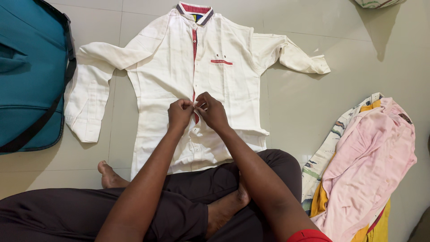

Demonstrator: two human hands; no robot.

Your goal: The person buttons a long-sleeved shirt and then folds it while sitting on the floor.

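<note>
Pale tiled floor (pixel 313 112), grout lines visible. White long-sleeved shirt (pixel 170 67) flat on it, front up, collar away from the person, sleeves spread to both sides. Teal bag (pixel 27 76) with black strap to the left, just beside one sleeve. Pile of clothes (pixel 363 166) on the right, pink on top, yellow and patterned underneath, apart from the shirt.

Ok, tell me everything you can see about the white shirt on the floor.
The white shirt lies flat, front up, on the tiled floor, collar away from the person. It looks like woven cotton, long-sleeved, with a red-lined collar, red placket strip and a red-trimmed chest pocket. Both sleeves are bent. Its hem reaches the person's lap. The left hand and right hand pinch the placket mid-front.
</note>
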